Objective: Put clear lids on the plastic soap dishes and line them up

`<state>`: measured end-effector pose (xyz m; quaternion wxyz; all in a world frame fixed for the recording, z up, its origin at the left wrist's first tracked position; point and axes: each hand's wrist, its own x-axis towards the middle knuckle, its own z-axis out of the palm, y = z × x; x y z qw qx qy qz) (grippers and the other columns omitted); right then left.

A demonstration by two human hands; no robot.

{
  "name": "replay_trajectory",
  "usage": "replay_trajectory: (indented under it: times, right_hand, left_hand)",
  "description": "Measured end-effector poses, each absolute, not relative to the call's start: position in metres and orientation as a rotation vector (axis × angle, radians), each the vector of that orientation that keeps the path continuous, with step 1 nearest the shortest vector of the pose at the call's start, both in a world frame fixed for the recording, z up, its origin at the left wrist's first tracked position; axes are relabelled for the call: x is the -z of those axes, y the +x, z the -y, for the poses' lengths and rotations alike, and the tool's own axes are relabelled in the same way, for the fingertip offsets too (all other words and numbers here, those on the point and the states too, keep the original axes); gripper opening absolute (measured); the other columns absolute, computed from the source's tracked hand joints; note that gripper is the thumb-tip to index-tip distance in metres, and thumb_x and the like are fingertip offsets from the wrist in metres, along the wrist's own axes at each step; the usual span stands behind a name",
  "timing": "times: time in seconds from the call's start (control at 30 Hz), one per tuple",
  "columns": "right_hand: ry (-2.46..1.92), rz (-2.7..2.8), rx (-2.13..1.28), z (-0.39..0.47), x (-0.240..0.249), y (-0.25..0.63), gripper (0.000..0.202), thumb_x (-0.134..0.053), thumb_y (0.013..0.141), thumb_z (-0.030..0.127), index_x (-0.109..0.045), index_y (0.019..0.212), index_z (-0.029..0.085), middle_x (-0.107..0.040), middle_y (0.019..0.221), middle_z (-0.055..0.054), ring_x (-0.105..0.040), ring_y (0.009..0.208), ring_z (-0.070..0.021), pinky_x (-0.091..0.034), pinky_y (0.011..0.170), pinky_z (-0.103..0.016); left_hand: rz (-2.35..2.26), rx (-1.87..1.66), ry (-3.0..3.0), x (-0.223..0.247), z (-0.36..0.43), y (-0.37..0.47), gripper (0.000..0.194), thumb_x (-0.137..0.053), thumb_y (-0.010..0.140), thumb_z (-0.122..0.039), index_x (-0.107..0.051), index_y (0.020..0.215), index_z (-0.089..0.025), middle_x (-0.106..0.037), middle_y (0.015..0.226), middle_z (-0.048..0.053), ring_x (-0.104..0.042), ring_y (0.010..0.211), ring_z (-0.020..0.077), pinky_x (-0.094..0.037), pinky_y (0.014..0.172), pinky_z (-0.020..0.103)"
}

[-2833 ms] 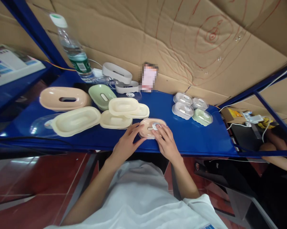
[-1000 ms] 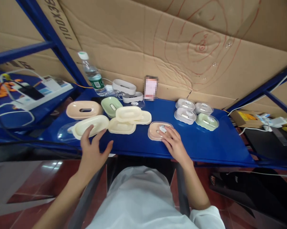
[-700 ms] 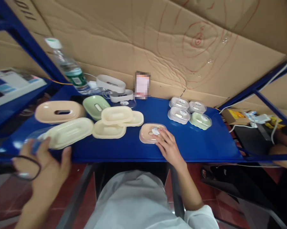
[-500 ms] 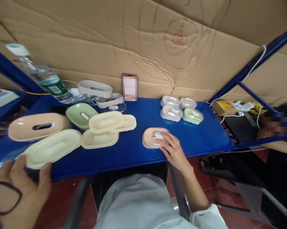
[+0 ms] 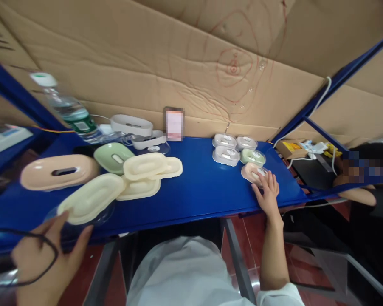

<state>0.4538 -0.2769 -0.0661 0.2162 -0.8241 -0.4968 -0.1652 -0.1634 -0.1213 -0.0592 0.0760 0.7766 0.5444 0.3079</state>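
Note:
My right hand (image 5: 268, 193) grips a small peach oval box (image 5: 252, 171) with a clear cover and a white label, fingers over its right end and thumb at its near side. The box rests beside a matching pale green box (image 5: 252, 157). At the near left, my left hand (image 5: 49, 250) has its fingers and thumb apart around the near end of a long cream oval tray (image 5: 92, 197). Its index fingertip touches or nearly touches that tray. Clear plastic (image 5: 108, 212) shows under the tray.
Grey covered boxes (image 5: 226, 156) stand at the back right of the blue table (image 5: 188, 195). On the left lie a large peach oval dish (image 5: 38, 173), a green one (image 5: 107, 158) and cream trays (image 5: 145, 165). A water bottle (image 5: 78, 117) leans behind. Another person's arm (image 5: 357, 193) is at right.
My right hand has carried the peach box rightward and back, from mid-table to the group of covered boxes. My left hand and the long cream tray have shifted right; the view has turned slightly.

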Motion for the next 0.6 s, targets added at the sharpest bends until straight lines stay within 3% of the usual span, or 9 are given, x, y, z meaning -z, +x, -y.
replay_trajectory:
  times: [0.1, 0.17, 0.3, 0.43, 0.6]
  right_hand:
    - [-2.264, 1.301, 0.548, 0.266, 0.069, 0.450, 0.063, -0.045, 0.107, 0.062, -0.053, 0.159, 0.029, -0.036, 0.174, -0.019, -0.029, 0.161, -0.0462, -0.021, 0.118, -0.085]
    - [-2.225, 1.236, 0.657, 0.258, 0.067, 0.435, 0.067, -0.044, 0.106, 0.065, -0.051, 0.161, 0.027, -0.036, 0.173, -0.022, -0.028, 0.161, -0.0502, -0.013, 0.116, -0.088]
    - [-2.029, 1.535, 0.559, 0.246, 0.054, 0.355, 0.060, -0.048, 0.109, 0.053, -0.046, 0.164, 0.029, -0.037, 0.173, -0.019, -0.029, 0.162, -0.0449, -0.020, 0.123, -0.078]
    - [-1.623, 2.231, 0.165, 0.230, 0.039, 0.249, 0.054, -0.054, 0.110, 0.046, -0.047, 0.162, 0.033, -0.034, 0.177, -0.012, -0.028, 0.164, -0.0344, -0.022, 0.131, -0.064]
    - [-1.422, 2.446, -0.056, 0.210, 0.028, 0.203, 0.055, -0.053, 0.111, 0.046, -0.046, 0.163, 0.028, -0.040, 0.175, -0.009, -0.026, 0.166, -0.0296, -0.022, 0.134, -0.058]
  left_hand:
    - [-1.707, -1.131, 2.357, 0.060, 0.129, -0.156, 0.082, -0.066, 0.089, -0.047, -0.032, 0.162, -0.062, -0.063, 0.148, -0.002, -0.060, 0.134, 0.0458, -0.052, 0.109, 0.074]
    - [-1.672, -1.095, 2.425, 0.061, 0.134, -0.152, 0.068, -0.065, 0.095, -0.045, -0.043, 0.159, -0.051, -0.064, 0.145, 0.005, -0.064, 0.128, 0.0421, -0.055, 0.108, 0.066]
    - [-1.586, -1.024, 2.581, 0.068, 0.146, -0.135, 0.058, -0.064, 0.101, -0.039, -0.047, 0.156, -0.035, -0.061, 0.142, 0.015, -0.064, 0.128, 0.0409, -0.055, 0.107, 0.061]
    - [-1.462, -1.071, 2.622, 0.075, 0.164, -0.096, 0.058, -0.071, 0.098, -0.029, -0.049, 0.152, -0.030, -0.060, 0.143, 0.018, -0.062, 0.131, 0.0395, -0.055, 0.107, 0.058]
    - [-1.155, -1.120, 2.738, 0.077, 0.172, -0.057, 0.059, -0.077, 0.095, -0.026, -0.051, 0.149, -0.023, -0.063, 0.141, 0.019, -0.062, 0.131, 0.0380, -0.055, 0.107, 0.054]
